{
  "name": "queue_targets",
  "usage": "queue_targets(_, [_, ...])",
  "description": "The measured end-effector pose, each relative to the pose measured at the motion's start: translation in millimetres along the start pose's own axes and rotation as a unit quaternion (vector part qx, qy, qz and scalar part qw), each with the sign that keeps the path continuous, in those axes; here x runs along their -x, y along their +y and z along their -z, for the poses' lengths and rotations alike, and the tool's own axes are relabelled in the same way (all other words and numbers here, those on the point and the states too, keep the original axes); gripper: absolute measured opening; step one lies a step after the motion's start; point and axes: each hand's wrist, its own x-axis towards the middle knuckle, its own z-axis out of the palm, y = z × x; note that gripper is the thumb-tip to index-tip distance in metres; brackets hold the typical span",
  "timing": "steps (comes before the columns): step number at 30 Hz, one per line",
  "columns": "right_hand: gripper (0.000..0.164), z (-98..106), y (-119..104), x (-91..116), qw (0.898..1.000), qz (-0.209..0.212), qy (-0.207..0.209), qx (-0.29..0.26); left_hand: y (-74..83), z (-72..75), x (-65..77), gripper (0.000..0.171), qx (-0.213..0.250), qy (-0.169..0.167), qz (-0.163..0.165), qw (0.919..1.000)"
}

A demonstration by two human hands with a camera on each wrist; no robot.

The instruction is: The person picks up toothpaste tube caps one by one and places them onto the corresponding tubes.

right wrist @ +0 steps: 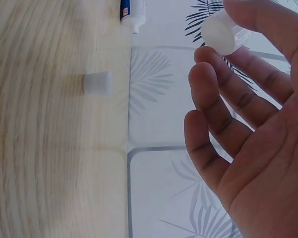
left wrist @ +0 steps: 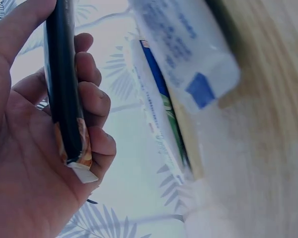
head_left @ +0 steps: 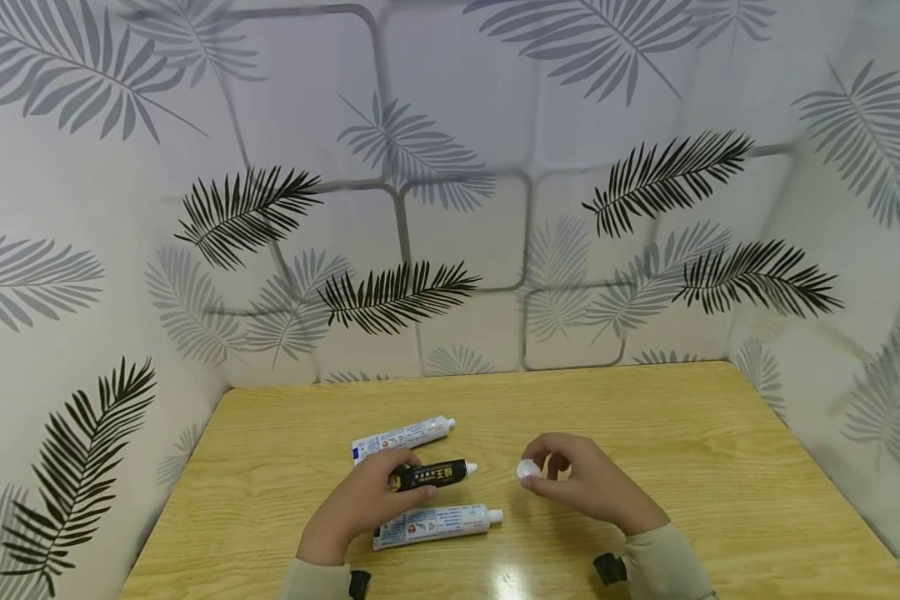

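Note:
My left hand [head_left: 367,500] grips a black toothpaste tube [head_left: 438,474] with gold lettering, its bare white nozzle pointing right. In the left wrist view, the fingers curl round one side of the black tube [left wrist: 63,74], and its crimped end faces the camera. My right hand [head_left: 588,479] pinches a white cap [head_left: 528,469] between thumb and fingertips, a short gap from the nozzle. The cap's round pale end [right wrist: 218,35] shows in the right wrist view, while the lower fingers are loosely bent.
White toothpaste tubes lie on either side of the black one: one farther back [head_left: 416,433], one nearer [head_left: 442,527]. Another white cap [right wrist: 98,83] stands on the wooden table [head_left: 645,417]. A leaf-patterned cloth [head_left: 465,250] rises behind the table.

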Motion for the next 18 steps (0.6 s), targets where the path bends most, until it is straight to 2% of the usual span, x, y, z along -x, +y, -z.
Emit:
queue_targets(7, [0.018, 0.9, -5.8, 1.6, 1.000, 0.015, 0.007, -0.001, 11.6, 2.1, 2.8, 0.033, -0.007, 0.019, -0.034, 0.9992])
queue_targets(18, [0.021, 0.6, -12.4, 1.9, 1.000, 0.017, 0.002, 0.002, 23.4, 1.8, 6.3, 0.032, -0.016, 0.029, -0.055, 0.9979])
